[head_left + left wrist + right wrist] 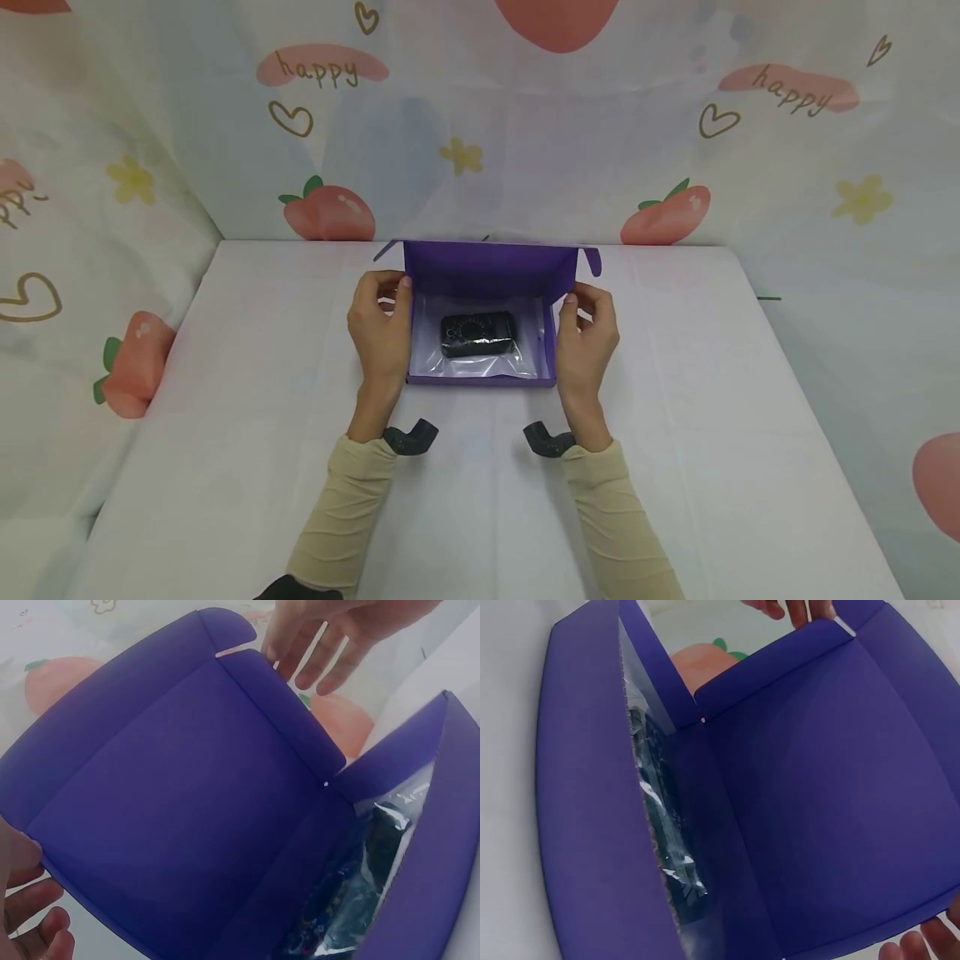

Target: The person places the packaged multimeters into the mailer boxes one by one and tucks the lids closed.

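A purple cardboard box (480, 382) sits on the table with its lid (487, 265) raised at the back. Inside lies a black device (478, 335), its kind unclear, wrapped in a clear plastic bag (491, 365). My left hand (382, 329) pinches the lid's left side edge between thumb and fingers. At the opposite side, my right hand (588, 337) pinches the lid's right edge. The left wrist view shows the left hand (34, 900) at the lid's edge, with the thumb on top. In the right wrist view, the right hand (930, 941) is partly cut off.
A white-covered table (720, 433) extends around the box. Behind it hangs a patterned curtain (540, 125), with another along the left side. Black wrist straps or mounts (412, 437) stick out from both wrists. Small tabs (592, 261) project from the lid's upper corners.
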Available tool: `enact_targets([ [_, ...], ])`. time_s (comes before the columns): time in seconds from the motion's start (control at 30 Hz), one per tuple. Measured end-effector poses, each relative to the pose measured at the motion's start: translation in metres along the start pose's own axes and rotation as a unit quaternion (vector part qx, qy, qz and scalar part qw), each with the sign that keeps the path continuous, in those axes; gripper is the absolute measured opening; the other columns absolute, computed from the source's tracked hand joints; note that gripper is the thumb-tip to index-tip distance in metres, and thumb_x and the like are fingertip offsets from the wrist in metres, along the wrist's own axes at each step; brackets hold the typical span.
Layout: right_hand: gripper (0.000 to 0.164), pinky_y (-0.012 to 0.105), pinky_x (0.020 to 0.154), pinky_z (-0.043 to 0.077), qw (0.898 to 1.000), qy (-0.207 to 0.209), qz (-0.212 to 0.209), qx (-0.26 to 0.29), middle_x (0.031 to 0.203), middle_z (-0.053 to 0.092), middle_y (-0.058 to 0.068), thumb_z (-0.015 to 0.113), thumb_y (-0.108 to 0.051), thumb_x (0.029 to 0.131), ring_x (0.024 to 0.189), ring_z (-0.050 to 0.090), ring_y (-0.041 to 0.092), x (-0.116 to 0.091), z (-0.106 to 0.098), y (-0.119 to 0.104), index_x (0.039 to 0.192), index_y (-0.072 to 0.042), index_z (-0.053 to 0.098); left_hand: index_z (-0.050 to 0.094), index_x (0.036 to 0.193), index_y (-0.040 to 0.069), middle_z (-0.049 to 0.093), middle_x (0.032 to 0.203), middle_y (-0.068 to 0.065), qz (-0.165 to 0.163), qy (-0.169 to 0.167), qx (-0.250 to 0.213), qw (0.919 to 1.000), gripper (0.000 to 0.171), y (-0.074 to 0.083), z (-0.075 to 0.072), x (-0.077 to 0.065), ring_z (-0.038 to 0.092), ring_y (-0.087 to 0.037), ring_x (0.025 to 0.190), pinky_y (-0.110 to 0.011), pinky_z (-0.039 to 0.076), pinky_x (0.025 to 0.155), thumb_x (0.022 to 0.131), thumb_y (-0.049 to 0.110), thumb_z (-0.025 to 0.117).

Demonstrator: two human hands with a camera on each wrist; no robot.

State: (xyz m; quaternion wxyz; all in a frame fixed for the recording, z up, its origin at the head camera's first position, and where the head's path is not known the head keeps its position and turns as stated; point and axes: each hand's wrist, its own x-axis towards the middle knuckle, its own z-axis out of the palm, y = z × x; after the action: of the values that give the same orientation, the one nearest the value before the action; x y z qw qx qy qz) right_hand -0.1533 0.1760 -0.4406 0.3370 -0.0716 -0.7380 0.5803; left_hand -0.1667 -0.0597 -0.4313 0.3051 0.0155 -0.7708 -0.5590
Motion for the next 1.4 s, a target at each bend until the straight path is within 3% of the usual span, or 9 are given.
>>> enact_targets([
  [0.37,0.019,0.023,0.083,0.052,0.999,-0.016,0.015,-0.024,0.112,0.07,0.022,0.055,-0.004,0.104,0.099,0.063,0.012,-0.009,-0.006,0.002,0.117,0.007,0.064,0.069,0.112,0.0,0.071,0.108,-0.014,-0.001,-0.019,0.003,0.9998,0.017,-0.009,-0.008,-0.013,0.065,-0.025,0.098,-0.033,0.051,0.078,0.103,0.014,0.065],
  [0.5,0.02,0.02,0.081,0.051,0.999,-0.013,0.015,-0.03,0.113,0.069,0.028,0.052,-0.001,0.105,0.096,0.062,0.013,-0.01,-0.009,0.006,0.116,0.01,0.064,0.07,0.112,0.0,0.072,0.109,-0.013,0.003,-0.029,0.003,0.9996,0.016,-0.012,-0.013,-0.016,0.065,-0.023,0.098,-0.025,0.05,0.078,0.102,0.012,0.065],
  [0.63,0.023,0.019,0.08,0.053,1.0,-0.011,0.018,0.002,0.115,0.067,0.032,0.049,0.0,0.106,0.095,0.063,0.016,-0.007,-0.013,0.007,0.117,0.013,0.063,0.07,0.113,0.0,0.072,0.111,-0.013,0.012,-0.042,0.005,0.999,0.017,-0.015,-0.017,-0.015,0.065,-0.022,0.098,-0.02,0.049,0.078,0.103,0.011,0.064],
  [0.73,0.025,0.022,0.083,0.054,0.999,-0.012,0.016,0.038,0.117,0.068,0.029,0.046,-0.003,0.108,0.099,0.065,0.017,-0.003,-0.017,0.006,0.119,0.013,0.062,0.071,0.113,0.001,0.072,0.111,-0.013,0.01,-0.041,-0.003,0.9991,0.018,-0.017,-0.021,-0.013,0.065,-0.021,0.1,-0.022,0.048,0.079,0.105,0.012,0.06],
  [0.93,0.035,0.028,0.093,0.056,0.995,-0.021,-0.03,0.09,0.122,0.068,0.02,0.04,-0.015,0.111,0.113,0.066,0.025,0.001,-0.025,0.002,0.126,0.007,0.063,0.068,0.115,-0.001,0.073,0.112,-0.015,0.002,-0.017,-0.029,0.9994,0.026,-0.019,-0.028,-0.005,0.065,-0.02,0.1,-0.035,0.051,0.087,0.109,0.016,0.049],
  [1.13,0.039,0.031,0.104,0.053,0.99,-0.055,-0.082,0.105,0.137,0.066,0.015,0.038,-0.016,0.11,0.13,0.059,0.025,0.004,-0.03,-0.002,0.138,0.0,0.061,0.065,0.12,-0.003,0.072,0.115,-0.017,-0.002,0.0,-0.033,0.9995,0.031,-0.014,-0.033,0.0,0.066,-0.027,0.102,-0.027,0.049,0.088,0.111,0.02,0.046],
  [1.23,0.039,0.034,0.107,0.051,0.986,-0.075,-0.106,0.101,0.141,0.064,0.018,0.041,-0.015,0.109,0.133,0.058,0.025,0.006,-0.031,-0.004,0.14,0.0,0.06,0.063,0.127,-0.001,0.07,0.12,-0.016,-0.006,-0.01,-0.025,0.9996,0.034,-0.012,-0.035,0.0,0.066,-0.03,0.105,-0.025,0.048,0.089,0.112,0.023,0.044],
  [1.4,0.037,0.032,0.106,0.049,0.986,-0.089,-0.113,0.086,0.141,0.064,0.016,0.046,-0.012,0.108,0.13,0.059,0.025,0.006,-0.031,-0.004,0.141,-0.002,0.061,0.058,0.14,0.004,0.066,0.133,-0.013,0.004,-0.056,-0.002,0.9984,0.04,-0.012,-0.036,0.0,0.061,-0.027,0.115,-0.029,0.046,0.095,0.112,0.028,0.042],
])
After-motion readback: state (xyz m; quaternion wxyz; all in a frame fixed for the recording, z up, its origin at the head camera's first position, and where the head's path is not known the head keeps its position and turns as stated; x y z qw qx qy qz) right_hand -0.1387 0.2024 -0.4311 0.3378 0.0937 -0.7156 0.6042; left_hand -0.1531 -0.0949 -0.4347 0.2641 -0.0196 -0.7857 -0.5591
